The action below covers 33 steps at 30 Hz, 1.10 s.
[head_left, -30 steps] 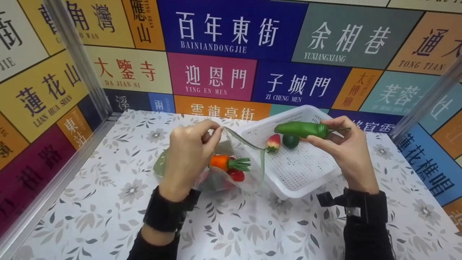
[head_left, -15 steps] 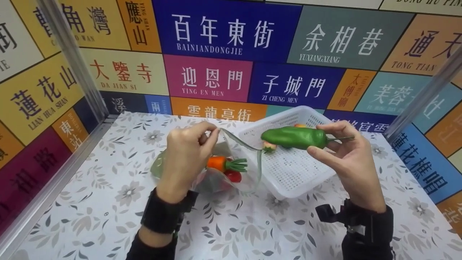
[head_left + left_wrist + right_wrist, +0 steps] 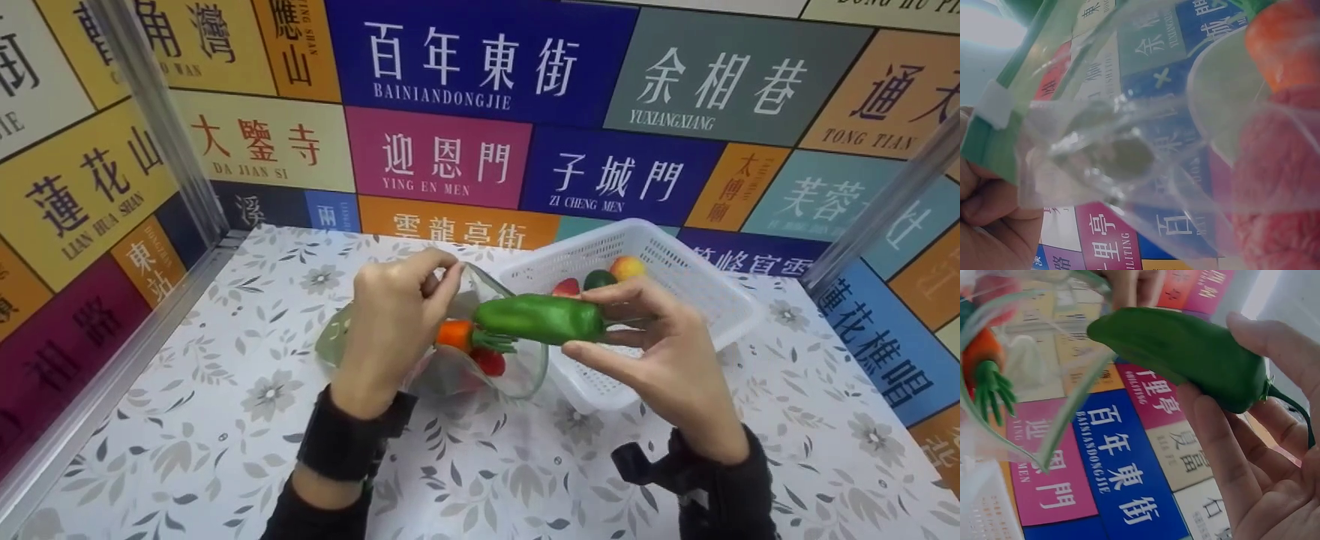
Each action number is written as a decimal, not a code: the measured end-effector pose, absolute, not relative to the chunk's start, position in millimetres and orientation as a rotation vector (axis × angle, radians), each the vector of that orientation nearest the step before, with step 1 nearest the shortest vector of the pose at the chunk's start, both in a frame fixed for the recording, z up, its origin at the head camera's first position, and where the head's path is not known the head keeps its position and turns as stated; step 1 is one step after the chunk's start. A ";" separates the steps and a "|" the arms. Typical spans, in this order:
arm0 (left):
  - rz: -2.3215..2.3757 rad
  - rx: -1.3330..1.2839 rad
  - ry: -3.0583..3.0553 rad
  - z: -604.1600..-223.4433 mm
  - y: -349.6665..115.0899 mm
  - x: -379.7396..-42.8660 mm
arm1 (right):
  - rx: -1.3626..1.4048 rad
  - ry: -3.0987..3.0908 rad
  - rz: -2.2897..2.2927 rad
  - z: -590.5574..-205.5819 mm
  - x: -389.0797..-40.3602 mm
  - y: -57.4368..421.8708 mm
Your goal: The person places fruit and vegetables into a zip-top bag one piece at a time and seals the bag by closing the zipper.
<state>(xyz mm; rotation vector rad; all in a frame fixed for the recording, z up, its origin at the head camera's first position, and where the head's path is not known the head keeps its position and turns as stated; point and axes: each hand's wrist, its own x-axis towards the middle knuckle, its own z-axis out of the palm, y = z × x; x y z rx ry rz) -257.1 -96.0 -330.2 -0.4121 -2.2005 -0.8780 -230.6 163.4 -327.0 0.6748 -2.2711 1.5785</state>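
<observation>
My left hand (image 3: 394,326) pinches the rim of a clear zip bag (image 3: 525,388), beside a white slider (image 3: 995,105) on its green strip. The bag's mouth gapes to the right. Inside it lie a toy carrot (image 3: 453,335) with a green top, a red piece (image 3: 491,361), and a pink wrinkled piece (image 3: 1278,185) whose kind is unclear. With thumb and fingers, my right hand (image 3: 664,356) holds a long green pepper (image 3: 538,316) by its stem end. The pepper's tip points left, over the bag's mouth; the right wrist view shows its curved stem (image 3: 1294,402).
A white perforated basket (image 3: 739,304) stands right of the bag, partly behind my right hand. It holds a red-and-yellow fruit (image 3: 627,268), a dark green piece (image 3: 599,280) and a red piece (image 3: 566,287). Sign-printed walls (image 3: 442,161) border the floral tabletop (image 3: 480,480).
My right hand has carried the pepper left, from above the basket to the bag's mouth. The bag's opening looks wider and rounder. My left hand has stayed at the rim.
</observation>
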 end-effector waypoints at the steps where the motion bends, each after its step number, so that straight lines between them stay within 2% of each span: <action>1: -0.877 -0.414 -2.201 -330.3 -96.0 -256.9 | 0.694 -2.283 1.528 -330.5 -232.2 156.4; 10: -0.855 -0.420 -2.174 -329.1 -95.4 -254.2 | 0.805 -2.315 1.184 -373.9 -250.3 98.9; 17: -0.840 -0.477 -2.148 -327.4 -92.1 -252.5 | 0.817 -2.300 0.953 -399.1 -263.3 75.3; 21: -0.831 -0.490 -2.137 -327.9 -91.8 -253.1 | 0.937 -2.285 0.848 -407.7 -268.8 67.1; 27: -0.841 -0.477 -2.128 -328.6 -96.2 -254.9 | 1.054 -2.411 0.861 -391.9 -265.6 77.4; 33: -0.863 -0.429 -2.146 -328.3 -102.4 -256.6 | 0.725 -2.832 0.797 -358.4 -257.0 130.0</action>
